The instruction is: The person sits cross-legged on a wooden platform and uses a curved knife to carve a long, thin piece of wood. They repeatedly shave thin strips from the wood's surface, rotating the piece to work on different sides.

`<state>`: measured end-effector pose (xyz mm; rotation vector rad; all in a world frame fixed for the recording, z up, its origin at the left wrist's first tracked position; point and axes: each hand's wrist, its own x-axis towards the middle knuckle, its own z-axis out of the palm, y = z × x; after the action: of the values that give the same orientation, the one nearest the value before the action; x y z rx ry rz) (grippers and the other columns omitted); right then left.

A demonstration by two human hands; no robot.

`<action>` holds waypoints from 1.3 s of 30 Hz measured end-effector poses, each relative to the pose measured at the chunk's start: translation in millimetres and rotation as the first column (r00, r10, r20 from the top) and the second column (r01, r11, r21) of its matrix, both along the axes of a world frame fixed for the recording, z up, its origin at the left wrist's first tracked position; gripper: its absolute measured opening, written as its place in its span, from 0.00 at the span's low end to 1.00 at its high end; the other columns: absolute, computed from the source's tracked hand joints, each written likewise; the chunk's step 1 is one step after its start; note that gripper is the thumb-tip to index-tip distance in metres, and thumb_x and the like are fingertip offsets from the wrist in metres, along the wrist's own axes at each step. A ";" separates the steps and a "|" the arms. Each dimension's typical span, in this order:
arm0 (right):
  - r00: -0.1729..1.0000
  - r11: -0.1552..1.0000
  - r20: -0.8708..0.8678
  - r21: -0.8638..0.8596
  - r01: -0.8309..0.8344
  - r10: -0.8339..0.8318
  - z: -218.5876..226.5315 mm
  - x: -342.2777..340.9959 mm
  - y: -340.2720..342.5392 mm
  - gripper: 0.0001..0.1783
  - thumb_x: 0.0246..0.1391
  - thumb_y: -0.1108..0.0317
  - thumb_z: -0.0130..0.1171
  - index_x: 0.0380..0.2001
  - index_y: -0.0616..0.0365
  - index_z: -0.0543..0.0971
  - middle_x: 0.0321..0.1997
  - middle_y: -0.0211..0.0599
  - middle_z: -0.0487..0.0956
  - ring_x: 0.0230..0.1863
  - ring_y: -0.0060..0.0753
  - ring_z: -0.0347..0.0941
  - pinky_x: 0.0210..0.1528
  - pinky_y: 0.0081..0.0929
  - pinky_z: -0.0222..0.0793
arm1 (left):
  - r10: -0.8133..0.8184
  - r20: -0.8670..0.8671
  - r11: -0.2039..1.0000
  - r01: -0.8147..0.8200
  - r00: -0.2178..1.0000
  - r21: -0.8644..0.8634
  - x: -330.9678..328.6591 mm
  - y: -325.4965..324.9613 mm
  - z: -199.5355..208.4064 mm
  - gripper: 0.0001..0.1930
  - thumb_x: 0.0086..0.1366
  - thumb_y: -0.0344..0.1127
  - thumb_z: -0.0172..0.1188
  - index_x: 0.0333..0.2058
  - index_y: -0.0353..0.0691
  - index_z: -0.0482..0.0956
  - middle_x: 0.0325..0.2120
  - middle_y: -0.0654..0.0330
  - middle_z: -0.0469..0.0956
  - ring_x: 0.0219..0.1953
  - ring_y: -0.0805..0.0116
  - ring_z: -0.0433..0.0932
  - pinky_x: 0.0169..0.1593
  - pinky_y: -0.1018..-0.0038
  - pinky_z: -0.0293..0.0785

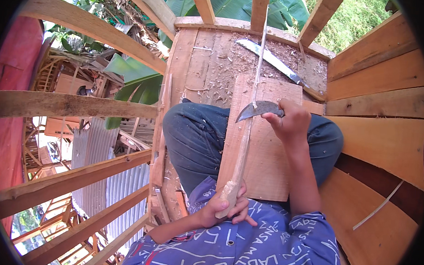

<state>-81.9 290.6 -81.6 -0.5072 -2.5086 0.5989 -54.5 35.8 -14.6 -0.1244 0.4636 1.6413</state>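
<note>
A long pale wooden stick (pixel 241 155) runs from near my belly out over the far rail. My left hand (pixel 223 206) is closed around its thick near end, fingers curled under it. My right hand (pixel 292 118) grips a short knife with a curved, hooked blade (pixel 260 109); its handle is mostly hidden in my fist. The blade lies across the stick, with a small pale curl of wood at the crossing. Beneath both is a flat wooden board (pixel 268 159) resting across my crossed legs.
A machete (pixel 273 63) lies on the plank floor (pixel 181 59) beyond the board, among scattered wood shavings. Wooden slats (pixel 74 104) form an open railing on the left; a plank wall (pixel 380 127) stands close on the right. A thin strip (pixel 377 205) is by that wall.
</note>
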 end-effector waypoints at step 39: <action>0.845 0.136 -0.233 -0.932 -0.335 0.481 78.8 55.9 11.3 0.10 0.53 0.74 0.58 0.40 0.61 0.73 0.15 0.17 0.68 0.14 0.06 0.57 0.16 0.11 0.48 | -0.120 0.001 0.955 0.115 0.993 0.272 -54.3 -20.6 -7.4 0.28 0.47 0.49 0.64 0.36 0.39 0.59 0.14 0.67 0.63 0.18 0.74 0.67 0.46 0.48 0.75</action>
<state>-26.0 301.9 -2.8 -0.1765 -2.0209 2.4961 -108.8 15.2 -22.0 0.0927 0.2241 1.5689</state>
